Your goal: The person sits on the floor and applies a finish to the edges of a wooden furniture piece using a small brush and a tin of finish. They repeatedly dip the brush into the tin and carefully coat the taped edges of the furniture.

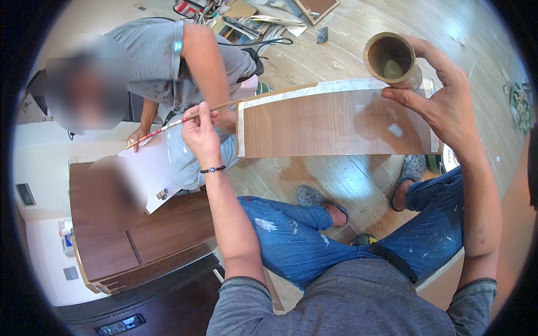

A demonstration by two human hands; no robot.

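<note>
My left hand (201, 133) is closed round a long thin paintbrush (168, 126) with red and white marks on its handle. Its right end points at the left corner of a wood-grain panel (314, 123); I cannot tell whether it touches. White tape (325, 88) runs along the panel's far and left edges. Over the panel's far right part, my right hand (445, 92) grips a brownish, stained cup (411, 79) between thumb and fingers. The cup's mouth faces up toward me, and little shows of what is inside.
At the left, another person in a grey shirt (151, 47) leans over, one hand on a white sheet (148, 173). A dark brown cabinet (106, 252) stands near my left. Papers (255, 25) lie piled on the far floor. A white-lidded can (449, 158) stands beside my right leg.
</note>
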